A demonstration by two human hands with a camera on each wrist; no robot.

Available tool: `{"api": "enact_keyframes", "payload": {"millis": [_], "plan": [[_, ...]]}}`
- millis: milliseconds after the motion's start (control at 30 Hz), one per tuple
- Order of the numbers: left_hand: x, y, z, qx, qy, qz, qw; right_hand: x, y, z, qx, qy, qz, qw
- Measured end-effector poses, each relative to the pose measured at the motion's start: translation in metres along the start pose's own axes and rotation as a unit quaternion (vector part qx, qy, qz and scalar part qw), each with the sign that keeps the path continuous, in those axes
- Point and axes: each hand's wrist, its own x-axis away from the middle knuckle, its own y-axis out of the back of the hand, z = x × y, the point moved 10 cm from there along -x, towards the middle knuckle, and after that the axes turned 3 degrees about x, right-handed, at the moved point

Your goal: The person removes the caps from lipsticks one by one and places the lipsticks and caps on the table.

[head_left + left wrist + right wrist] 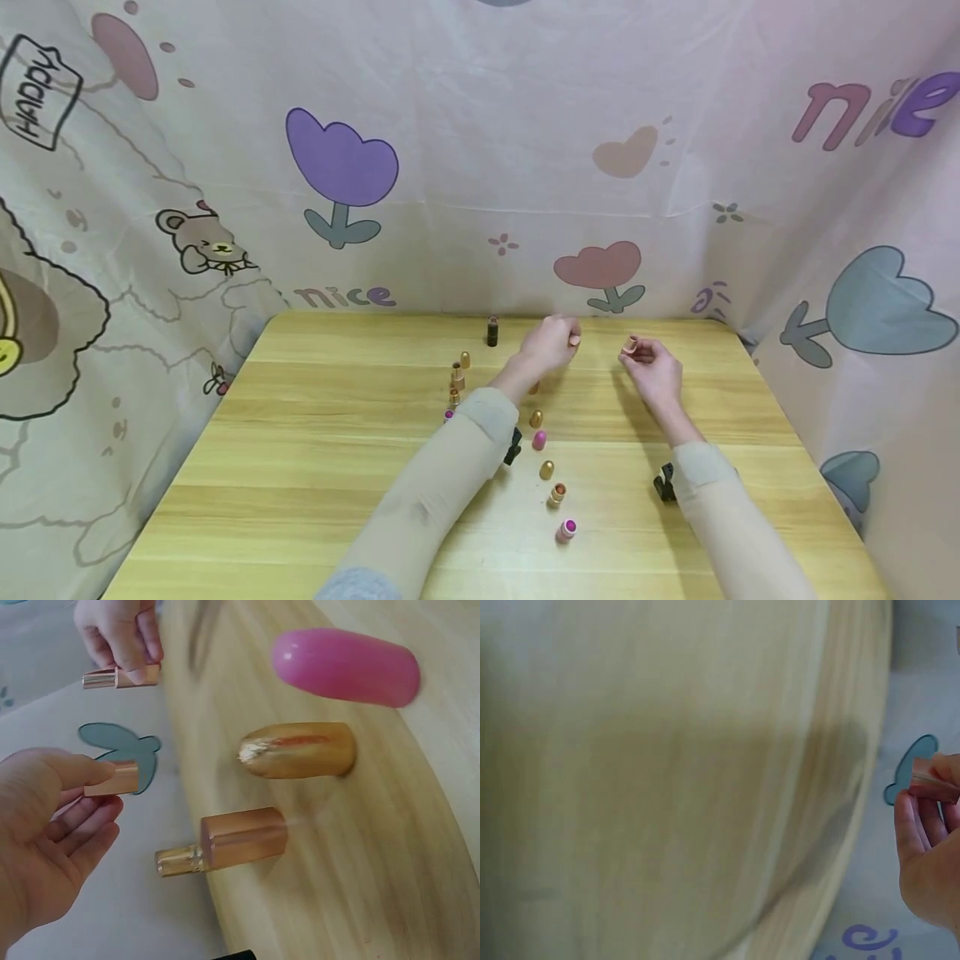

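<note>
My left hand (551, 343) is over the far middle of the table, pinching a short rose-gold lipstick cap (112, 778) between thumb and fingers. To its right, my right hand (654, 371) grips a rose-gold lipstick tube (97, 679), its narrower collar pointing away from the fingers. The two pieces are held apart. Below the left hand, in the left wrist view, an uncapped rose-gold lipstick (244, 838) stands on the table beside a shiny gold cap (300, 750) and a pink cap (345, 667). The left sleeve hides part of the lipsticks in the head view.
Left of the left arm stand a black lipstick (492, 332), a gold cap (466, 359) and several uncapped lipsticks. Nearer me are another gold cap (547, 470), an open gold lipstick (557, 495) and a purple-tipped lipstick (567, 530). A printed curtain (480, 167) hangs behind the table.
</note>
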Motion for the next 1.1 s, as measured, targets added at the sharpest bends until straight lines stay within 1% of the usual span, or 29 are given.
{"api": "enact_keyframes", "payload": {"millis": [100,200,333,467,600,833,1100], "plan": [[-0.005,-0.012,0.000,-0.035,0.000,0.021,0.9992,-0.003,-0.003,-0.006,0.013,-0.005,0.009,1.000],[-0.008,-0.024,0.002,-0.060,0.012,0.044,0.9972,-0.006,-0.005,-0.011,0.026,-0.002,0.009,1.000],[-0.010,-0.033,0.004,-0.083,0.031,0.063,0.9941,-0.008,-0.007,-0.016,0.044,0.005,0.012,0.999],[-0.012,-0.037,0.007,-0.104,0.046,0.077,0.9905,-0.009,-0.009,-0.017,0.051,0.013,0.018,0.998],[-0.013,-0.039,0.008,-0.122,0.054,0.087,0.9873,-0.009,-0.010,-0.020,0.057,0.010,0.020,0.998],[-0.016,-0.043,0.009,-0.122,0.060,0.100,0.9857,-0.008,-0.011,-0.021,0.062,0.009,0.022,0.998],[-0.017,-0.048,0.013,-0.146,0.067,0.106,0.9812,-0.009,-0.012,-0.021,0.068,0.011,0.034,0.997]]}}
